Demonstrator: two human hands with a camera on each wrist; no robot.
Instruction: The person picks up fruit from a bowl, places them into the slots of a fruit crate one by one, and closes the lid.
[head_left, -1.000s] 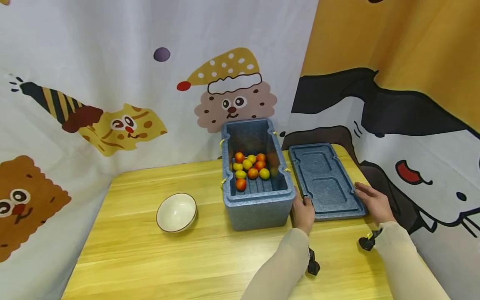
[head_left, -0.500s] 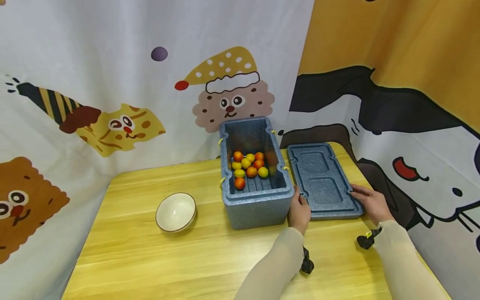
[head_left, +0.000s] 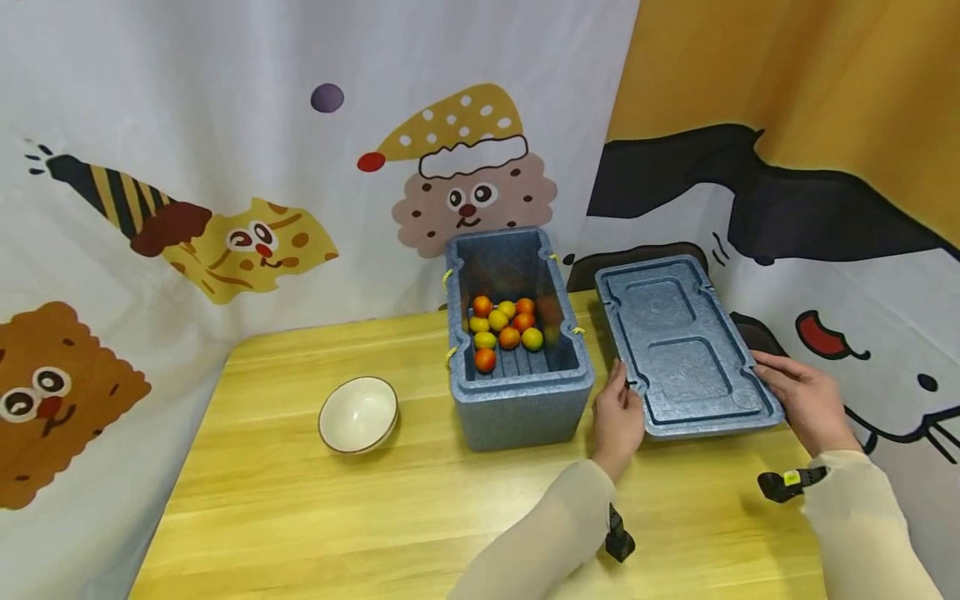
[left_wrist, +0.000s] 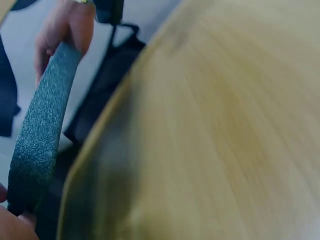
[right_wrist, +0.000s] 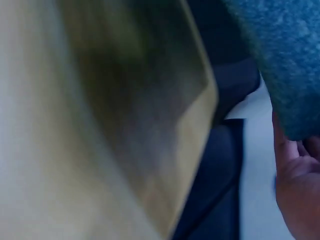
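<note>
A grey-blue foam box lid (head_left: 686, 358) is held between both hands, raised off the wooden table. My left hand (head_left: 618, 421) grips its left edge near the front corner, thumb on top. On the opposite edge my right hand (head_left: 806, 400) holds the lid, fingers along the side. The left wrist view shows the lid's thick edge (left_wrist: 42, 130) stretching between the two hands, above the tabletop. In the right wrist view, the right hand (right_wrist: 300, 185) grasps a corner of it. Left of the lid stands the open foam box (head_left: 521, 417), with several orange and yellow-green citrus fruits (head_left: 509, 337) inside.
A white bowl with a brown rim (head_left: 358, 414) sits on the wooden table (head_left: 360, 517), left of the box. Yellow rope loops (head_left: 451, 356) stick out at the box's sides. A cartoon-print curtain (head_left: 247, 100) hangs behind the table and along its right side.
Both hands have taken hold of the lid and lifted it from the table, shifting it slightly right. The box, fruits and bowl stay in place.
</note>
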